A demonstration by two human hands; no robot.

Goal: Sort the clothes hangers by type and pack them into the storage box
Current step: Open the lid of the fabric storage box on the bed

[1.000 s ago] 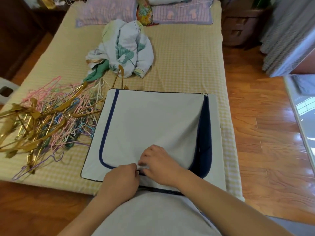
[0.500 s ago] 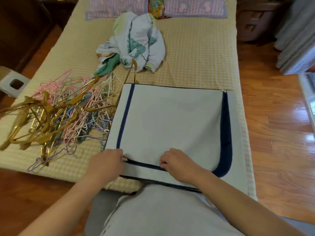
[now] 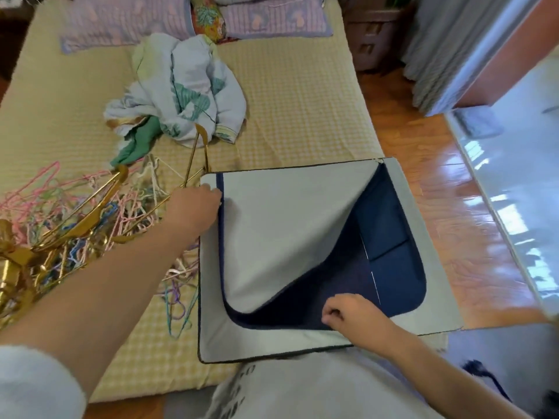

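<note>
The grey fabric storage box (image 3: 435,313) with navy trim lies flat on the bed's near right corner. Its lid flap (image 3: 287,231) is unzipped along the front and right and sags, showing the navy inside (image 3: 390,261). My left hand (image 3: 193,207) reaches to the flap's far left side, fingertips pinching at the navy zip strip. My right hand (image 3: 351,313) sits with curled fingers on the front edge of the opening, holding it down. A tangled pile of hangers (image 3: 69,225), gold, pink, blue and white, lies on the bed left of the box.
A crumpled pale garment (image 3: 181,89) lies on the yellow checked bed (image 3: 302,95) behind the hangers. Purple pillows (image 3: 121,19) line the far end. Wooden floor (image 3: 472,225) runs along the right, beside a pale glossy surface (image 3: 523,189).
My left hand ran the zip from the front edge round to the far left side. The flap has come loose and the navy inside now shows. My right hand stayed at the front edge.
</note>
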